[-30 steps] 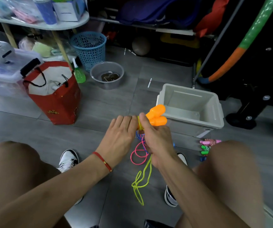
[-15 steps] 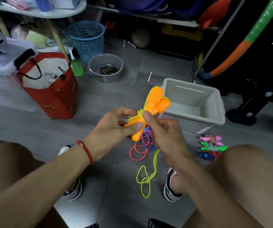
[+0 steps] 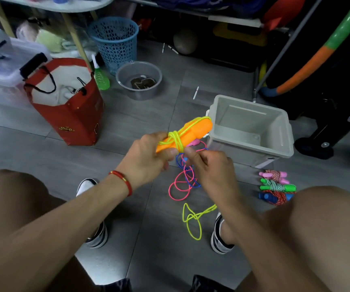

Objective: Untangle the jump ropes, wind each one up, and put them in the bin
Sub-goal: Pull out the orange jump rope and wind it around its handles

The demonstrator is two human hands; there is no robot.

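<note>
My left hand grips a pair of orange jump-rope handles held together, with yellow-green cord wound around them. My right hand pinches that yellow-green cord just under the handles; its loose end loops down onto the floor between my shoes. A pink rope and a blue rope lie tangled on the floor below my hands. Three wound ropes with pink, green and blue handles lie by my right knee. The grey bin stands open just beyond.
A red paper bag stands at the left, with a clear storage box behind it. A grey bowl, a blue mesh basket and a green spray bottle sit farther back. A foam-covered hoop and dark equipment fill the right.
The orange handles have tilted from upright to nearly level, pointing at the bin. My right hand has dropped below them along the cord. More yellow-green cord now wraps the handles.
</note>
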